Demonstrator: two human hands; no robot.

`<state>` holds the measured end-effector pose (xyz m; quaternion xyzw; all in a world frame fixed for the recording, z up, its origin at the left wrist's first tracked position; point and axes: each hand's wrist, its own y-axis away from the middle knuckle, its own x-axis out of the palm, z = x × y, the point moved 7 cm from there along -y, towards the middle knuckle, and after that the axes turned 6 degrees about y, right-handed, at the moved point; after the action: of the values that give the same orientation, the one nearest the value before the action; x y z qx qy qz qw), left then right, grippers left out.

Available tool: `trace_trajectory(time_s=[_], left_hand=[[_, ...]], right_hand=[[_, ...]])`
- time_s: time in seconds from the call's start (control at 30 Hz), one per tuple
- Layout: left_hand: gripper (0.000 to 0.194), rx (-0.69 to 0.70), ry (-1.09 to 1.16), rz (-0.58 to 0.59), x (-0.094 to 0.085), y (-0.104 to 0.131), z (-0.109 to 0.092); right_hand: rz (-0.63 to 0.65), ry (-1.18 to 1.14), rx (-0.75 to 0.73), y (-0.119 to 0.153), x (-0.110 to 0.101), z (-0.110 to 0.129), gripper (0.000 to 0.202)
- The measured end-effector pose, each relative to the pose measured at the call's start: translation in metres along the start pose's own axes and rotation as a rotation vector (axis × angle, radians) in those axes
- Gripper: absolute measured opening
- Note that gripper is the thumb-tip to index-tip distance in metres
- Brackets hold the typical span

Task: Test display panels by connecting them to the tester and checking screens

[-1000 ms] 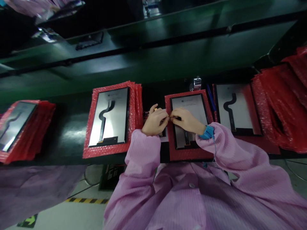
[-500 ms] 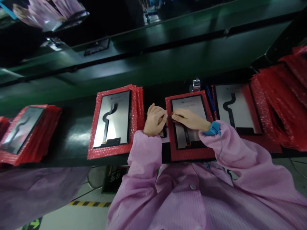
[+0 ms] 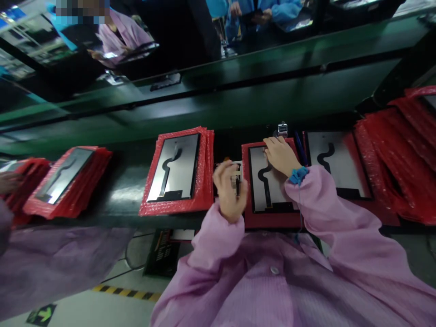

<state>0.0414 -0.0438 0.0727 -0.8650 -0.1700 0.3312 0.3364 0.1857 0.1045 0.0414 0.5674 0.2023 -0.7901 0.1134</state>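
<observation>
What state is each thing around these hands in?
Middle silver rectangular panel: flat on red sheet, partly covered.
Curved black strip: lying on it.
Left hand: open.
Right hand: over that panel; grip unclear.
Blue wristband: worn.
Silver metal counter: reading illegible.
Red bubble-wrap stack: topped by another silver panel.

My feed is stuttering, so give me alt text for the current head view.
The right hand lies over the top part of a flat panel on a red sheet; the left hand, fingers apart, is at that sheet's left edge. Farther left, another panel tops a stack of red bubble sleeves; far right lies a pile of red sleeves.
</observation>
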Motion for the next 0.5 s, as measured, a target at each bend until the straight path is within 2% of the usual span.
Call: trace_trajectory(time_s=[0.07,0.1,0.17,0.27,0.37,0.5], left_hand=[[0.059,0.018,-0.057,0.269,0.021,0.034,-0.019],[0.065,0.015,-0.091,0.347,0.028,0.050,-0.024],[0.072,-0.028,-0.152,0.423,0.037,0.076,-0.024],[0.084,-0.137,-0.168,0.405,0.038,0.094,-0.015],[0.094,-0.215,-0.155,0.349,0.035,0.095,-0.008],[0.099,-0.254,-0.138,0.332,0.033,0.094,-0.006]], right_hand=[[0.051,0.072,0.018,-0.008,0.002,-0.002,0.034],[0.074,0.102,0.032,-0.011,0.003,-0.003,0.034],[0.113,0.147,0.057,-0.016,0.004,-0.003,0.036],[0.161,0.197,0.097,-0.022,0.003,-0.004,0.038],[0.207,0.232,0.120,-0.026,0.001,-0.005,0.037],[0.251,0.251,0.087,-0.030,0.001,-0.004,0.035]])
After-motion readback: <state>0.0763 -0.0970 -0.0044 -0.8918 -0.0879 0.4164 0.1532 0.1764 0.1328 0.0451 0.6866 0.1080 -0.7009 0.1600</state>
